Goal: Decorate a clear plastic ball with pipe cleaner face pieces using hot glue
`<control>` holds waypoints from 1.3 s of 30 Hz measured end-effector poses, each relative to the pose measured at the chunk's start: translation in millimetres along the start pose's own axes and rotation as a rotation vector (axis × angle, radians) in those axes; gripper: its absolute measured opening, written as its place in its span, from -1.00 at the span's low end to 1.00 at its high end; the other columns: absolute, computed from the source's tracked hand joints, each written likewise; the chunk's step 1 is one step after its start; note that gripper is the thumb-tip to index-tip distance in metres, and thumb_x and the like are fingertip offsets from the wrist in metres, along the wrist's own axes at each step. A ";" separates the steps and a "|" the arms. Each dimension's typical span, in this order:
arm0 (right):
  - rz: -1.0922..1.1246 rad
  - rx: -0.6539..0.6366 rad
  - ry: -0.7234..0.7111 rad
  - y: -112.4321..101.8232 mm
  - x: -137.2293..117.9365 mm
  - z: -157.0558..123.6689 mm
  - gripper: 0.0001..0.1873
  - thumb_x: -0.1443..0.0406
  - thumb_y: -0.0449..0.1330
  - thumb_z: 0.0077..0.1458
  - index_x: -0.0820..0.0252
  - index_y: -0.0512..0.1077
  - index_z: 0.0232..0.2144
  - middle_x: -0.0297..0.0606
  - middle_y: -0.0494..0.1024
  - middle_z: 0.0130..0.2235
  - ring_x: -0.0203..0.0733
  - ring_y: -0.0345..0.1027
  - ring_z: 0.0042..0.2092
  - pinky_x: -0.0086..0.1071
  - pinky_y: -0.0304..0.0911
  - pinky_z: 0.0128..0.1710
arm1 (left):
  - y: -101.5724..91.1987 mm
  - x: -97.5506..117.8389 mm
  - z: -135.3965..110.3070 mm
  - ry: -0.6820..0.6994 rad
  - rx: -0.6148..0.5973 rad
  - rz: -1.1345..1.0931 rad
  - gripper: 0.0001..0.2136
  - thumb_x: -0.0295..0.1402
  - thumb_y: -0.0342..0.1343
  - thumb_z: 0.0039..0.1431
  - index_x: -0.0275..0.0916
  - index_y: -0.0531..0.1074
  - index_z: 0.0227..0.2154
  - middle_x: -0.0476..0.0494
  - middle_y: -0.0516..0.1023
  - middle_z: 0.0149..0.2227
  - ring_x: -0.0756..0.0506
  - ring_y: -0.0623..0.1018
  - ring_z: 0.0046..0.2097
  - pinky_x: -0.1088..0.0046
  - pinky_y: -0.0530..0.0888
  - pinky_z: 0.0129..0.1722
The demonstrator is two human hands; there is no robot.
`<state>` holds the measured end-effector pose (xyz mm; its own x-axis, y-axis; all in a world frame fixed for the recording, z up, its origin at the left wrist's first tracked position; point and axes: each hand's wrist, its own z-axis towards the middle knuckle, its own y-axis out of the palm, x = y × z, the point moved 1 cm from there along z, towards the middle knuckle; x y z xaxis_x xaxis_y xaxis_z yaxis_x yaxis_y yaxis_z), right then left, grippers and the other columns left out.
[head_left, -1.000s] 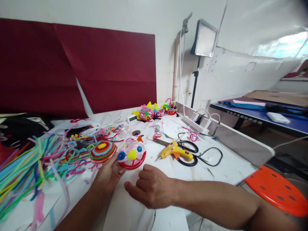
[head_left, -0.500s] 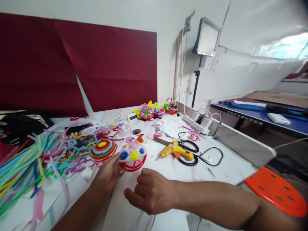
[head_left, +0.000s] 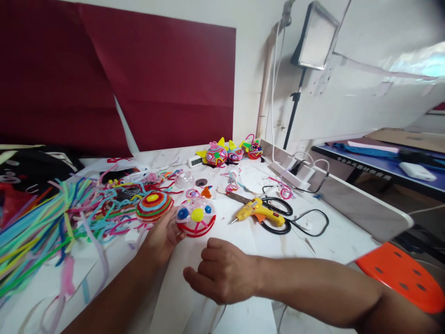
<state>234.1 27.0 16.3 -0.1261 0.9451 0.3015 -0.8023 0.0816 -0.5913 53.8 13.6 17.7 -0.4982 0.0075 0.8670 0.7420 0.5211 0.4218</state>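
Observation:
My left hand (head_left: pixel 161 236) grips the left edge of a clear dome craft (head_left: pixel 195 217) decorated with blue and yellow pom-poms and red pipe-cleaner stripes; it rests on the white table (head_left: pixel 243 320). Just left of it lies a round coiled pipe-cleaner dome (head_left: pixel 153 205) in red, orange, blue and yellow. My right hand (head_left: pixel 222 271) rests on the table in front of the craft, fingers curled loosely, apart from the craft, nothing visible in it.
A heap of loose coloured pipe cleaners (head_left: pixel 45 222) covers the left side. A yellow glue gun (head_left: pixel 257 211), black-handled scissors (head_left: pixel 274 213) and cables lie to the right. Three finished crafts (head_left: pixel 229 152) stand at the back. An orange stool (head_left: pixel 403 276) stands beside the table.
The view shifted slightly up and left. Both hands have stayed nearly where they were; my left hand keeps its hold on the dome craft.

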 end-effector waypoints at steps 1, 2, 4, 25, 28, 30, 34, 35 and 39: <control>0.002 -0.003 0.003 0.1 0.3 -0.2 -0.91 0.45 0.16 0.13 0.39 0.46 -0.38 -0.44 0.27 -0.65 -0.29 0.11 -0.57 -0.32 -0.08 -0.50 | 0.4 0.2 -1.0 0.011 -0.004 0.008 -0.90 -0.37 0.03 0.26 -0.23 0.42 -0.30 0.02 0.47 -0.44 0.07 0.43 -0.57 0.60 0.34 -0.70; 0.003 -0.004 0.004 0.1 0.4 -0.3 -0.92 0.45 0.16 0.13 0.39 0.46 -0.38 -0.44 0.27 -0.65 -0.28 0.12 -0.57 -0.32 -0.08 -0.50 | 0.9 0.1 -2.1 0.023 -0.008 0.019 -0.92 -0.35 0.09 0.22 -0.21 0.42 -0.27 0.02 0.48 -0.39 0.07 0.45 -0.55 0.60 0.35 -0.68; 0.006 -0.008 0.002 0.1 0.2 -0.3 -0.92 0.45 0.16 0.13 0.39 0.47 -0.38 -0.43 0.28 -0.66 -0.28 0.12 -0.57 -0.32 -0.07 -0.50 | 1.6 -0.8 -4.2 0.053 -0.012 0.049 -0.79 -0.35 0.24 0.07 -0.17 0.43 -0.21 0.04 0.48 -0.34 0.07 0.45 -0.52 0.61 0.36 -0.66; -0.008 -0.043 -0.002 1.3 -3.2 -1.4 -0.88 0.45 0.14 0.15 0.33 0.40 -0.44 -0.45 0.27 -0.65 -0.29 0.13 -0.57 -0.32 -0.09 -0.48 | 7.0 -4.6 -9.6 0.128 0.034 0.195 -0.47 -0.43 0.43 -0.30 -0.18 0.37 -0.19 0.17 0.34 -0.48 0.14 0.28 -0.58 0.65 0.20 -0.70; -0.004 -0.046 0.004 1.2 -2.9 -1.2 -0.85 0.45 0.12 0.16 0.31 0.39 -0.46 -0.44 0.27 -0.65 -0.29 0.13 -0.57 -0.31 -0.08 -0.48 | 5.7 -4.6 -7.9 0.110 0.028 0.176 -0.50 -0.37 0.40 -0.24 -0.17 0.37 -0.17 0.14 0.37 -0.47 0.11 0.32 -0.57 0.62 0.20 -0.70; -0.004 -0.044 0.009 1.1 -2.6 -1.0 -0.85 0.45 0.12 0.16 0.31 0.40 -0.46 -0.44 0.27 -0.65 -0.29 0.12 -0.57 -0.32 -0.08 -0.48 | 4.1 -5.1 -6.4 0.099 0.019 0.165 -0.53 -0.34 0.39 -0.20 -0.16 0.36 -0.17 0.13 0.38 -0.47 0.10 0.33 -0.56 0.61 0.21 -0.69; 0.005 -0.047 0.012 1.4 -2.6 -1.1 -0.87 0.45 0.13 0.16 0.33 0.41 -0.45 -0.43 0.27 -0.65 -0.29 0.13 -0.56 -0.31 -0.08 -0.47 | 2.3 -6.2 -5.1 0.111 -0.005 0.157 -0.58 -0.34 0.40 -0.21 -0.16 0.39 -0.25 0.13 0.39 -0.44 0.12 0.33 -0.55 0.62 0.21 -0.67; 0.011 -0.052 0.012 1.6 -2.8 -1.3 -0.86 0.44 0.13 0.16 0.33 0.41 -0.45 -0.43 0.28 -0.65 -0.28 0.13 -0.56 -0.31 -0.08 -0.47 | 2.4 -6.4 -5.2 0.115 -0.009 0.158 -0.59 -0.34 0.41 -0.22 -0.16 0.39 -0.26 0.13 0.39 -0.42 0.12 0.33 -0.54 0.63 0.21 -0.67; 0.009 -0.058 0.014 2.2 -2.9 -2.4 -0.86 0.44 0.12 0.16 0.33 0.42 -0.44 -0.43 0.27 -0.65 -0.27 0.11 -0.56 -0.31 -0.09 -0.47 | 2.9 -6.5 -6.6 0.122 -0.017 0.162 -0.60 -0.35 0.41 -0.21 -0.15 0.40 -0.27 0.14 0.38 -0.43 0.12 0.33 -0.54 0.63 0.21 -0.67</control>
<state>234.1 25.1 12.3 -0.1248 0.9501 0.2860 -0.7663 0.0909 -0.6360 62.2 9.4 15.1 -0.3143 -0.0141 0.9492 0.8158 0.5074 0.2777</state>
